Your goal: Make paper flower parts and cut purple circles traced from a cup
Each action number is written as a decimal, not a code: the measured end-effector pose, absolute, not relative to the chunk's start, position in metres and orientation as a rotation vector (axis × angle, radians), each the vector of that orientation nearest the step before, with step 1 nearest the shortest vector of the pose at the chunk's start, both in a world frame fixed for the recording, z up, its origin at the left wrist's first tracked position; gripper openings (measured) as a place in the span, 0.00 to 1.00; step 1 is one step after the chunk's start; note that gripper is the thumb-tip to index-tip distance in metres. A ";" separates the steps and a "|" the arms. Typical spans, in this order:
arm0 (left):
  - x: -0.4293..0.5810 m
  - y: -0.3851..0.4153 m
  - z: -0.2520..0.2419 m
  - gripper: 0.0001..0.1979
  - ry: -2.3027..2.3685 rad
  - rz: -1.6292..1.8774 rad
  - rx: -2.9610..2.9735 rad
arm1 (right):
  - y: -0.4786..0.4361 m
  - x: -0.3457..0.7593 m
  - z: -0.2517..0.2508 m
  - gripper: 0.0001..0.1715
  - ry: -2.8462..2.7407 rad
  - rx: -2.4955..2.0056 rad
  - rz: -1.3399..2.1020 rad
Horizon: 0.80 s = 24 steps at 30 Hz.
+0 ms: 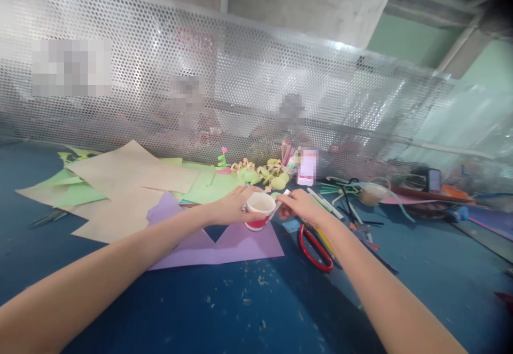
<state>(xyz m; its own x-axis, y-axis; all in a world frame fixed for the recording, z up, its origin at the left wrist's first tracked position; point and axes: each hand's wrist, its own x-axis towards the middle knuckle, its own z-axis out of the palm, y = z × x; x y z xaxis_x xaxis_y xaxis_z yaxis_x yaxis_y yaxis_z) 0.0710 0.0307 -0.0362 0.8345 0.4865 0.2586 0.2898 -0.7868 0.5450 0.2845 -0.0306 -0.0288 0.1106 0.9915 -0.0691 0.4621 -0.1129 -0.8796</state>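
Note:
A small white paper cup [256,220] with a red band stands upright in front of me, its open mouth facing up. My left hand [232,205] is wrapped round its left side. To the right of the cup, my right hand [298,206] is closed in a pinch on a thin white strip [282,198], whose lower end reaches the cup's right side; what the strip is made of I cannot tell. Below the cup lies purple paper [240,247] with a notch cut in it. Red-handled scissors [315,250] rest under my right wrist, partly hidden by it.
Large beige sheets [132,175] and green paper [210,183] spread to the left. Curled yellow-green paper pieces [276,175] and a lit phone [308,167] stand at the back, before a perforated metal screen [248,87]. Loose strips and cords [352,199] clutter the right side.

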 end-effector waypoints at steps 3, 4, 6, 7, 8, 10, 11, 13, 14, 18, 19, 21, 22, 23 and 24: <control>0.071 0.030 -0.036 0.33 0.565 0.548 2.525 | -0.031 0.283 -0.027 0.18 -1.442 -1.677 0.929; 0.071 0.030 -0.036 0.33 0.558 0.548 2.528 | -0.031 0.283 -0.026 0.18 -1.436 -1.675 0.919; 0.071 0.029 -0.035 0.33 0.540 0.548 2.523 | -0.031 0.286 -0.023 0.17 -1.409 -1.668 0.885; 0.071 0.028 -0.034 0.32 0.530 0.549 2.516 | -0.031 0.288 -0.021 0.16 -1.388 -1.665 0.860; 0.070 0.028 -0.033 0.32 0.520 0.548 2.508 | -0.031 0.291 -0.019 0.16 -1.367 -1.664 0.833; 0.070 0.026 -0.031 0.31 0.504 0.550 2.493 | -0.031 0.298 -0.014 0.16 -1.329 -1.664 0.783; 0.070 0.025 -0.031 0.31 0.496 0.552 2.488 | -0.032 0.301 -0.012 0.16 -1.319 -1.665 0.769; 0.069 0.024 -0.030 0.32 0.487 0.557 2.475 | -0.035 0.306 -0.007 0.15 -1.322 -1.669 0.788; 0.069 0.024 -0.030 0.34 0.488 0.559 2.466 | -0.038 0.308 -0.004 0.14 -1.337 -1.673 0.824; 0.068 0.027 -0.032 0.37 0.494 0.522 2.480 | -0.057 0.310 0.016 0.12 -1.467 -1.681 1.062; 0.067 0.028 -0.033 0.37 0.495 0.508 2.497 | -0.063 0.309 0.023 0.13 -1.518 -1.666 1.118; 0.067 0.031 -0.034 0.37 0.505 0.495 2.529 | -0.073 0.305 0.036 0.15 -1.635 -1.596 1.181; 0.066 0.032 -0.035 0.37 0.508 0.493 2.540 | -0.077 0.301 0.041 0.16 -1.672 -1.553 1.172; 0.066 0.033 -0.035 0.37 0.506 0.498 2.552 | -0.080 0.297 0.046 0.16 -1.699 -1.506 1.154; 0.065 0.034 -0.035 0.37 0.501 0.503 2.566 | -0.082 0.291 0.050 0.17 -1.717 -1.467 1.137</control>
<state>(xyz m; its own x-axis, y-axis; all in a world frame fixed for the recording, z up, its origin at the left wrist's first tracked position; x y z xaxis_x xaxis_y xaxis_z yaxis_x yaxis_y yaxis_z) 0.0652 0.0335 -0.0354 0.8658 0.4292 0.2571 0.2551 -0.8208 0.5112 0.2911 -0.0825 0.0498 -0.2054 0.9751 -0.0834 0.4576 0.0203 -0.8889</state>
